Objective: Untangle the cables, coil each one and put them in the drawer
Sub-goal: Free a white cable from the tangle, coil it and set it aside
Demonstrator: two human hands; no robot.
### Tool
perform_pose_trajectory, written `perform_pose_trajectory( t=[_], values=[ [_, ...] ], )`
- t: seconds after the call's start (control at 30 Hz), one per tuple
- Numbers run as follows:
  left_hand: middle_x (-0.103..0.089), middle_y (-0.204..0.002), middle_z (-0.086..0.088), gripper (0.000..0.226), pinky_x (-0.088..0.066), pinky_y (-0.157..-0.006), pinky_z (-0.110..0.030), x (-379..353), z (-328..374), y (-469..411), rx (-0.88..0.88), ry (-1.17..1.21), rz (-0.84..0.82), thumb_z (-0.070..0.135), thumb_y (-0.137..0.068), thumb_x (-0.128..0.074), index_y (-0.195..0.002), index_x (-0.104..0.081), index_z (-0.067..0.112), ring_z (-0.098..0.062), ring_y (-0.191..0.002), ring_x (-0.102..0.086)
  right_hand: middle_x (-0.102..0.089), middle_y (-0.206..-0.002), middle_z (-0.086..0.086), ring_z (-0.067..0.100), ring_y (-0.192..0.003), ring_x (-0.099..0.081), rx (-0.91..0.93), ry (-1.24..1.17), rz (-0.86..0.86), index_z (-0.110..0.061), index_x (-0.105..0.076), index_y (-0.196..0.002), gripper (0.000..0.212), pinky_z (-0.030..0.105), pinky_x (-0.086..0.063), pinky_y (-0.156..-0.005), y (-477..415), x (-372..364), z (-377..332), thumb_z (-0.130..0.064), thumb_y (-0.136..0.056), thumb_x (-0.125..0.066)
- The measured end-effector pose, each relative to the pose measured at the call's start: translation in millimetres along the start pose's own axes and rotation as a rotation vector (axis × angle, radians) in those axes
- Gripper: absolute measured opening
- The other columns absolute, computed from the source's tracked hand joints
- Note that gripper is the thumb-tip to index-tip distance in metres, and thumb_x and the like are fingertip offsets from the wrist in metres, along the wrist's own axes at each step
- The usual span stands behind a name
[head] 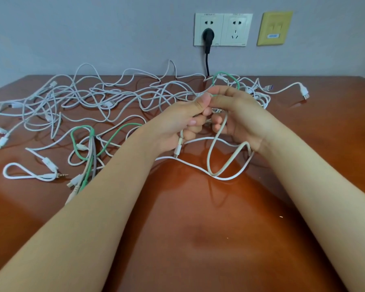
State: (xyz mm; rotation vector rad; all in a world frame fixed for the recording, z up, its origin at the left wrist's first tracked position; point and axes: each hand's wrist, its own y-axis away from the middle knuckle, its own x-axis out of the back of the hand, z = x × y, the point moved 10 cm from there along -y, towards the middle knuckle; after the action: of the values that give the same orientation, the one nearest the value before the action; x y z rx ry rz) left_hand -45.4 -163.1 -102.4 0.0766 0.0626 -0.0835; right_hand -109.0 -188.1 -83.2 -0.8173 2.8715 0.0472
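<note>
A room in a home or small office: a glossy reddish-brown wooden table (198, 228) stands against a plain grey painted wall (93, 28). The wall holds a white double wall socket (238, 28) with a black plug (208, 36) in it, and a yellowed data-port wall plate (274, 28). Tangled white and green cables (108, 104) lie along the table's far edge.

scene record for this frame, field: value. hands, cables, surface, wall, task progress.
surface: brown wooden table
left hand: grips white cable, connector hanging below the fist
right hand: pinches off-white cable, loop drooping to the table
cable tangle: white, uncoiled, spread across far left and centre
green cable: woven through the tangle
black plug: in left wall socket
drawer: not in view
coiled cables: none visible
</note>
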Motion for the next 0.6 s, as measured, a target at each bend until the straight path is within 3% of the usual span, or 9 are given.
perform_pose_trajectory(
  t=[0.2, 0.27, 0.47, 0.6],
  values=[
    [-0.027, -0.036, 0.010, 0.039, -0.014, -0.028, -0.009, 20.5, -6.8, -2.8, 0.083, 0.270, 0.073, 0.040, -0.099, -0.033, -0.067, -0.038, 0.018, -0.002, -0.027, -0.022, -0.064, -0.071, -0.004, 0.004, -0.051, -0.059, -0.012, 0.013, -0.052, -0.019, -0.049, -0.096, 0.026, 0.015, -0.048, -0.052, 2.3, -3.5, 1.9, 0.003, -0.085, -0.057],
    [-0.027, -0.035, 0.009, 0.040, -0.015, -0.027, -0.010, 25.7, -7.3, -3.0, 0.082, 0.302, 0.124, 0.039, -0.100, -0.033, -0.067, -0.038, 0.018, -0.002, -0.026, -0.021, -0.065, -0.068, -0.004, 0.005, -0.052, -0.061, -0.016, 0.059, -0.026, -0.019, -0.050, -0.095, 0.024, 0.014, -0.049, -0.052, 1.9, -3.8, 4.2, 0.000, -0.085, -0.060],
    [-0.033, -0.032, 0.010, 0.035, -0.020, -0.032, -0.013, 36.5, 1.1, -2.9, -0.042, 0.062, 0.332, 0.031, -0.100, -0.040, -0.071, -0.047, 0.013, -0.002, -0.026, -0.027, -0.065, -0.051, 0.000, 0.008, -0.044, -0.062, 0.114, -0.018, 0.123, -0.007, -0.053, -0.086, 0.009, 0.015, -0.047, -0.044, 9.0, -0.7, -5.7, 0.000, -0.088, -0.059],
    [-0.043, -0.031, 0.013, 0.021, -0.027, -0.039, -0.017, 27.3, 9.5, 2.9, -0.098, -0.111, 0.370, 0.020, -0.101, -0.040, -0.085, -0.052, 0.015, 0.005, -0.027, -0.040, -0.065, -0.052, 0.003, 0.014, -0.048, -0.064, 0.228, 0.080, 0.196, 0.005, -0.062, -0.080, 0.006, 0.023, -0.056, -0.056, 11.2, 3.3, -14.6, 0.001, -0.085, -0.061]
  ],
)
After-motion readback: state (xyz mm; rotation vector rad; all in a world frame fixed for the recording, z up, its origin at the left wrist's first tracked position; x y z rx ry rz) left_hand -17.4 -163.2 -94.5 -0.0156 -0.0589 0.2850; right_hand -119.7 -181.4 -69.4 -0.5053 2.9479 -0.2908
